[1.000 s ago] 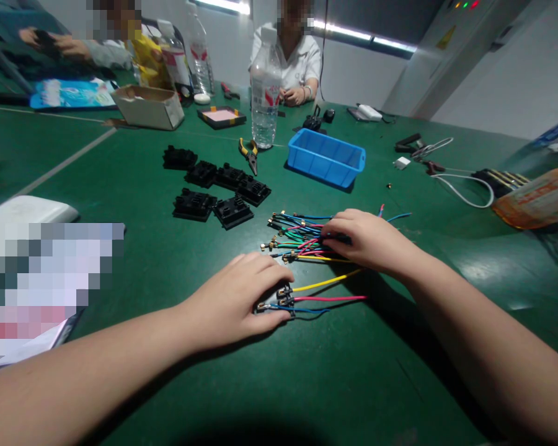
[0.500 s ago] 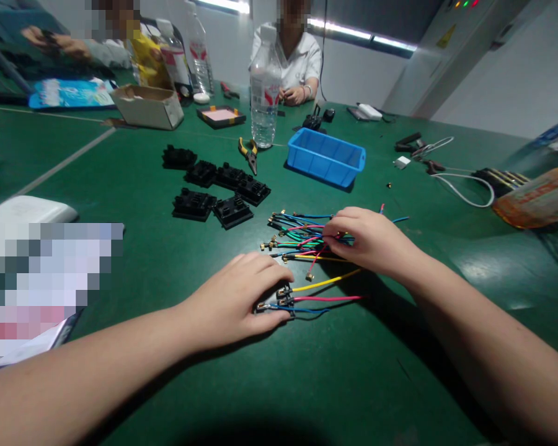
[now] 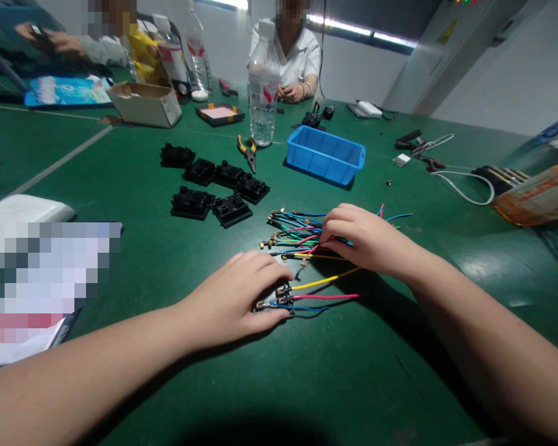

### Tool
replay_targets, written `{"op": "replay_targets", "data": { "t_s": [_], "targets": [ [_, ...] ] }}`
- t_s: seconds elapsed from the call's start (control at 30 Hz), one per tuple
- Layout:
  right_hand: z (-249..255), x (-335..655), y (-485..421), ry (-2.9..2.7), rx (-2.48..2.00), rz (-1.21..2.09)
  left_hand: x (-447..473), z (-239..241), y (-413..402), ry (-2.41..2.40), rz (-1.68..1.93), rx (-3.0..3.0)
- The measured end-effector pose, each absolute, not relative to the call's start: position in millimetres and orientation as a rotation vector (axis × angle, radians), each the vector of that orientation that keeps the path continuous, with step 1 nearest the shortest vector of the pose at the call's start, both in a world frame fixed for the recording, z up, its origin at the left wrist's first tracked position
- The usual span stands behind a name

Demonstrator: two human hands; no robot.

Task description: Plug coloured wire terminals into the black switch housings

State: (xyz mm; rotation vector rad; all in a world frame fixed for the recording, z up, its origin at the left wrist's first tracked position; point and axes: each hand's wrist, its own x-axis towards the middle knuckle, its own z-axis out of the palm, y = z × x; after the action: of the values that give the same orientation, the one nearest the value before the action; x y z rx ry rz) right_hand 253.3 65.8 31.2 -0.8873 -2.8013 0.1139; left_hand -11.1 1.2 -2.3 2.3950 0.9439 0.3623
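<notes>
In the head view the left hand [image 3: 235, 297] lies flat and open on the green table [image 3: 307, 384], fingertips pinning the terminal ends of three separated wires [image 3: 316, 296], while the right hand [image 3: 365, 238] is closed in a pinch on a pink wire [image 3: 312, 249] in the loose pile of wires [image 3: 291, 230] just beyond. That pile looks tangled, so the pink wire may drag neighbours along and scatter them.

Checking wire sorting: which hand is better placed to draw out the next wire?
Probably right: the right hand pinches a pink wire in the pile; the left hand pins three separate wires.
</notes>
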Motion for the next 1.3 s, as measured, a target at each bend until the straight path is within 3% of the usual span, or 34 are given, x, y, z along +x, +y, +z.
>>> {"op": "replay_targets", "data": {
  "t_s": [0.77,1.03,1.17,1.3],
  "targets": [
    [36.3,250.3,58.2,-2.708,-0.858,0.128,-10.9,-1.6,1.1,0.942,0.352,2.392],
    [46.5,254.5,48.2,-2.08,-1.01,-0.106,-11.0,-2.0,1.4,0.937,0.371,2.406],
    [39.1,259.2,61.4,-2.35,-1.188,0.041,-10.5,-2.2,2.1,0.936,0.369,2.403],
    [27.7,260.3,70.0,-2.522,-1.302,-0.107,-10.5,-1.5,1.8,0.938,0.362,2.399]
  ]
}}
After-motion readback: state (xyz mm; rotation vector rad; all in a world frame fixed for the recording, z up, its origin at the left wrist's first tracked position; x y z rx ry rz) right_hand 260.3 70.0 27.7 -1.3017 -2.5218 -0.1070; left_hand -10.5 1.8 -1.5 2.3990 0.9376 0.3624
